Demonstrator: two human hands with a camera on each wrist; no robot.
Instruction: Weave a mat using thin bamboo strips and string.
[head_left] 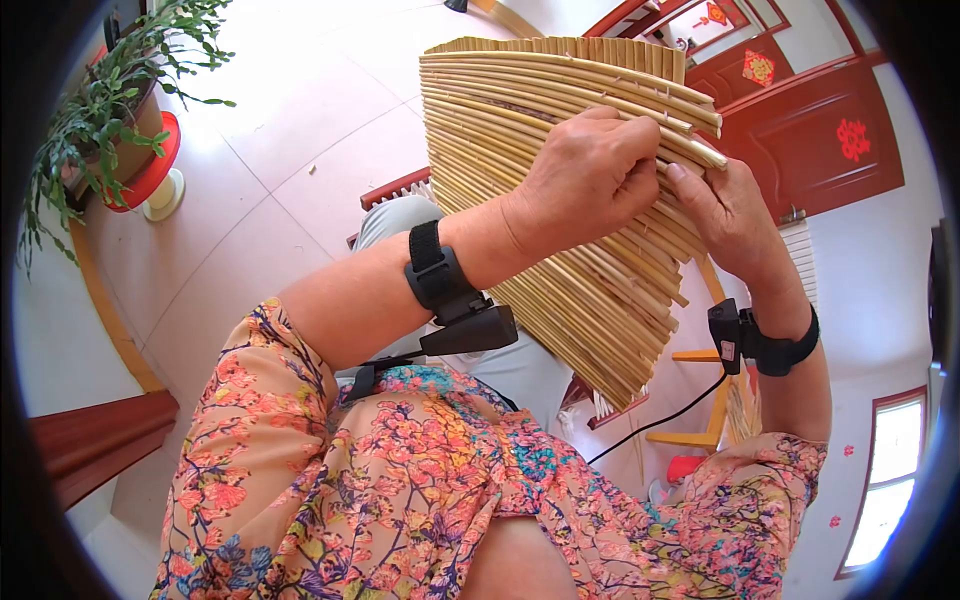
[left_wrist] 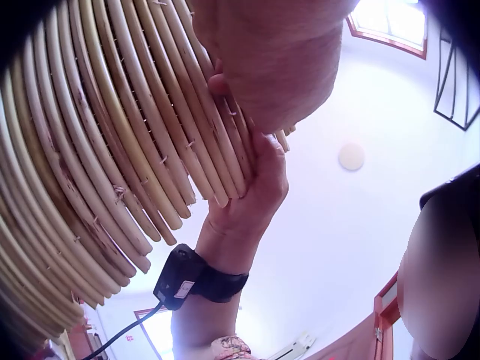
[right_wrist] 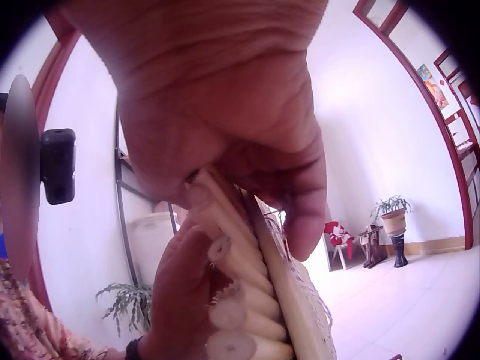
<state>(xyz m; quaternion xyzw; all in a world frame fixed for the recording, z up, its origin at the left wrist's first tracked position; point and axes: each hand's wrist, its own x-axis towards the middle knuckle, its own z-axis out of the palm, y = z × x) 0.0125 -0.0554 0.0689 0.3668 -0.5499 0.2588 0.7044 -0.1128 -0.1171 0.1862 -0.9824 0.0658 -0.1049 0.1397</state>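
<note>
A mat of straw-coloured plant stalks [head_left: 520,110], strung side by side with thin thread, slopes across the person's lap in the head view. My left hand [head_left: 590,185] lies over its near face, fingers curled in against the stalks by the right edge; its fingertips are partly hidden. My right hand [head_left: 735,215] grips that edge, thumb on the near face and fingers behind. The two hands are close together. In the right wrist view, round cut stalk ends [right_wrist: 231,346] show beneath the right hand, and loose thread [right_wrist: 319,300] runs along the far face.
A leafy potted plant [head_left: 120,110] stands on a red stand at the upper left. Yellow wooden legs [head_left: 715,400] and a red cup-like thing [head_left: 685,467] are below the right arm. A black cable [head_left: 655,425] hangs from the right wrist camera. Red doors [head_left: 810,140] stand behind.
</note>
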